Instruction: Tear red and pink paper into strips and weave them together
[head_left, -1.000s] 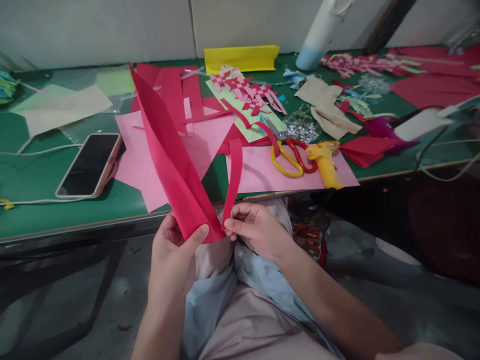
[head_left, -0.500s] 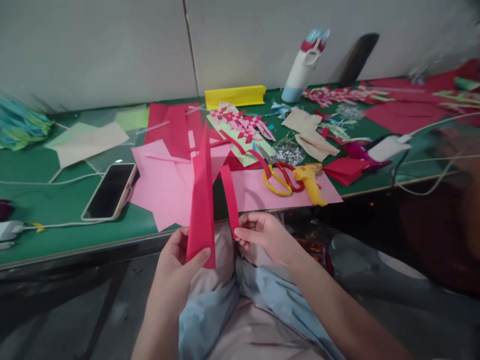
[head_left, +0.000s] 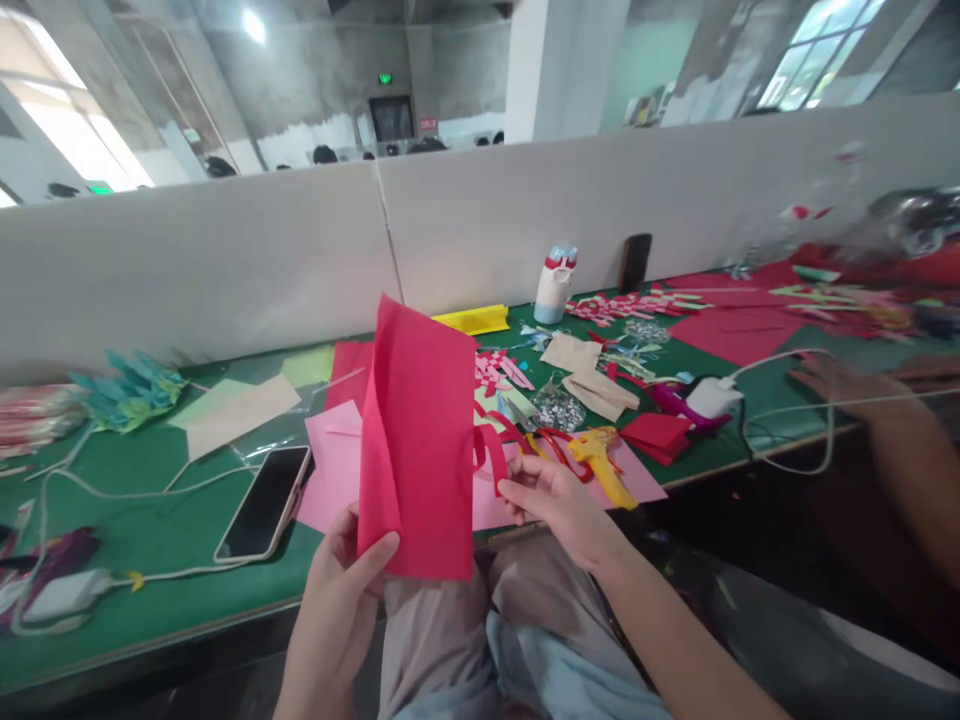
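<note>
**Folded red sheet (head_left: 429,460) being shown broad side on, red strip (head_left: 496,462) being pinched beside it**

The folded red sheet is being held upright in the middle of the scene, at the near edge of the desk (head_left: 176,530) and above the lap (head_left: 435,630). Its broad face is now being presented, where only a narrow side was being shown half a second ago. For the work in hand, a fuller sight of the panel and of the flap along its left side seems to be gained.

The sheet's near left part is being pinched by the left hand (head_left: 341,580), thumb in front. The near end of the strip is being pinched between thumb and finger of the right hand (head_left: 547,497). The strip, almost straight in the earlier frame, is now being bent into an arch; whether the sheet is being touched by its far part cannot be told.

Farther out, a phone (head_left: 262,505) is being left on the left and a yellow glue gun (head_left: 606,465) on the right. The view is being raised: the room beyond the partition (head_left: 225,265) is being revealed, and another person's hand (head_left: 847,385) is being shown more clearly at the right.
</note>
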